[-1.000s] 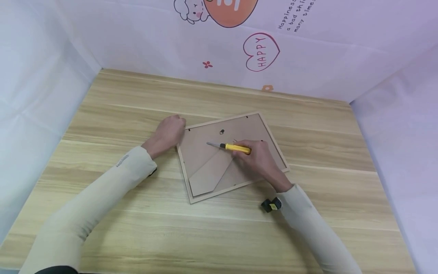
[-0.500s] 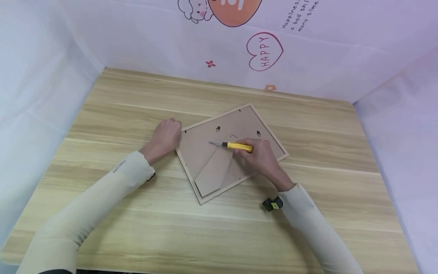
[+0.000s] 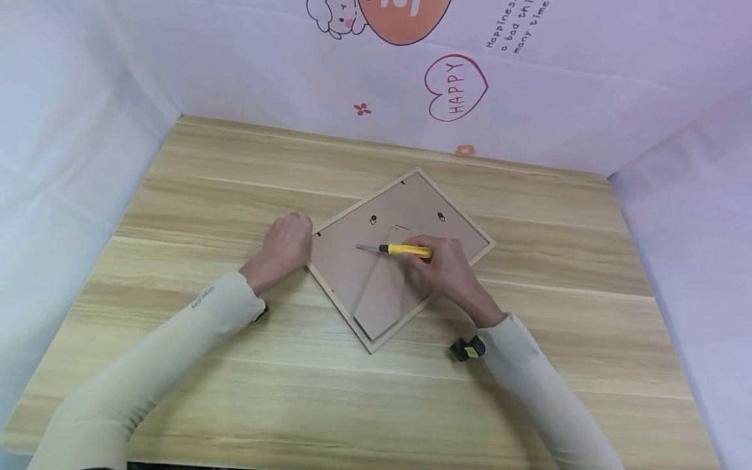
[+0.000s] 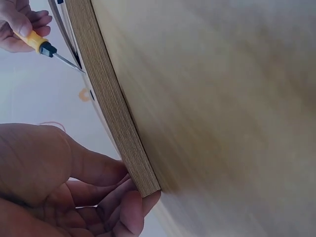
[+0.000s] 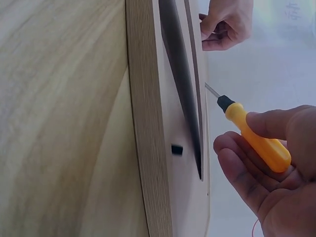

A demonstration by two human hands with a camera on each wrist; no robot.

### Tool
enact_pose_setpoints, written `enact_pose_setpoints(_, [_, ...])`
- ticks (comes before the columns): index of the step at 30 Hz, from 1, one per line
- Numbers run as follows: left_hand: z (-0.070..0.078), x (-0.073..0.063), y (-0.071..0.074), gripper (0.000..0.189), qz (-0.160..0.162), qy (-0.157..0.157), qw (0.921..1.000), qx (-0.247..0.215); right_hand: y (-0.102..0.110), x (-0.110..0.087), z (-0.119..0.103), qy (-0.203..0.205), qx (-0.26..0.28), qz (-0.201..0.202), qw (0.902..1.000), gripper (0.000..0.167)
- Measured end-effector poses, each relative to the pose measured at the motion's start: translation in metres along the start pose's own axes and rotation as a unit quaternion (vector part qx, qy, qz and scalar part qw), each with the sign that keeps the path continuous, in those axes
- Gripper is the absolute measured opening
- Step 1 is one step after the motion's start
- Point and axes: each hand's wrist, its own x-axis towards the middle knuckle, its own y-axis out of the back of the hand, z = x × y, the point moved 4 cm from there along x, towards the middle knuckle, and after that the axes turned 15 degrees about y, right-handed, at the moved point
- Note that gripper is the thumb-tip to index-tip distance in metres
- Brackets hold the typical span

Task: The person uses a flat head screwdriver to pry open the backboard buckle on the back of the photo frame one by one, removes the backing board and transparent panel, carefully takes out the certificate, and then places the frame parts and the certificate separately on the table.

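Note:
A picture frame (image 3: 346,261) lies back side up on the table, turned so that its corners point to the near and far sides. Its edge is light wood, and a stand flap (image 3: 378,297) runs toward the near corner. My left hand (image 3: 284,245) grips the frame's left corner; in the left wrist view the thumb (image 4: 101,168) and curled fingers pinch the wooden edge (image 4: 113,103). Over the backing, my right hand (image 3: 443,264) holds a screwdriver by its yellow handle (image 5: 261,143). The metal shaft (image 3: 368,247) points left; whether its tip touches the backing I cannot tell.
Two small dark hangers (image 3: 373,220) sit on the backing, and black tabs (image 3: 403,183) line the inner rim. The wood-grain table (image 3: 235,391) meets a white printed cloth (image 3: 264,65) at the back. Pale cloth also hangs at both sides.
The frame has turned counter-clockwise on the table, its near corner swinging right and its far corner left. My left hand has shifted slightly nearer, still at the corner. The screwdriver stays almost in place.

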Motion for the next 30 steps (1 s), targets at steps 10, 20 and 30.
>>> enact_pose_setpoints(10, [0.003, -0.016, 0.001, 0.017, 0.021, -0.006, 0.9998, -0.004, -0.004, 0.001, -0.004, -0.005, 0.011, -0.006, 0.9999, 0.025])
enact_pose_setpoints(20, [0.002, -0.024, -0.001, 0.018, 0.012, 0.033, 0.9994, -0.003, -0.005, 0.002, -0.006, 0.004, 0.014, -0.01, 0.9998, 0.025])
enact_pose_setpoints(30, [0.009, -0.034, 0.0, 0.012, -0.014, 0.045, 0.9989, 0.004, -0.006, 0.002, -0.008, -0.01, -0.001, -0.024, 0.9997, 0.027])
